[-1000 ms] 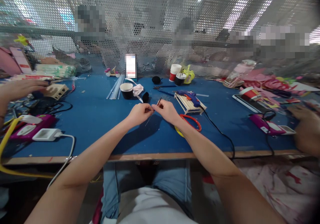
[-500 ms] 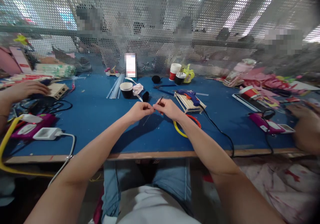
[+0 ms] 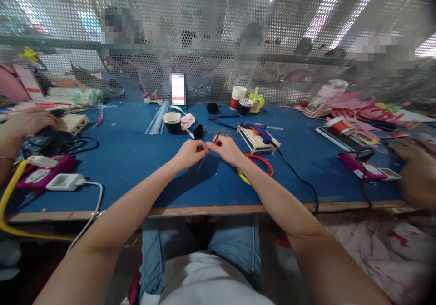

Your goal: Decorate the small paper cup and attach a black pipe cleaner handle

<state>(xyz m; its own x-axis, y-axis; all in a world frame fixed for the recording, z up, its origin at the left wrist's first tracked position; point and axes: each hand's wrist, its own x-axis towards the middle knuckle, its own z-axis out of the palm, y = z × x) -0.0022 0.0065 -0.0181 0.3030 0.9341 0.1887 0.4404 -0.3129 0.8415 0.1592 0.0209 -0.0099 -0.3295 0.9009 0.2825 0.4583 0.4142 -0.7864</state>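
Observation:
Over the middle of the blue table, my left hand (image 3: 191, 153) and my right hand (image 3: 225, 149) meet at the fingertips, both pinched on a thin dark wire-like strip (image 3: 217, 136). Its dark end sticks up above my right fingers, and a thin length hangs below my left fingertips. The fingers hide its middle. Just beyond my hands sit a black fuzzy ball (image 3: 198, 131) and a black paper cup (image 3: 172, 123) beside a pale ribbon (image 3: 187, 121). A red and yellow ring (image 3: 262, 160) lies partly under my right forearm.
A blue glue gun (image 3: 258, 131) rests on a small wooden rack (image 3: 254, 142), its black cord running to the table's front edge. Clear glue sticks (image 3: 157, 119), pliers (image 3: 223, 124) and a lit phone (image 3: 178, 89) are farther back. Other people's hands (image 3: 29, 124) work at both sides.
Both hands shift very slightly left, still pinched together on the strip. At the far left, another person's hand moves a little to the left.

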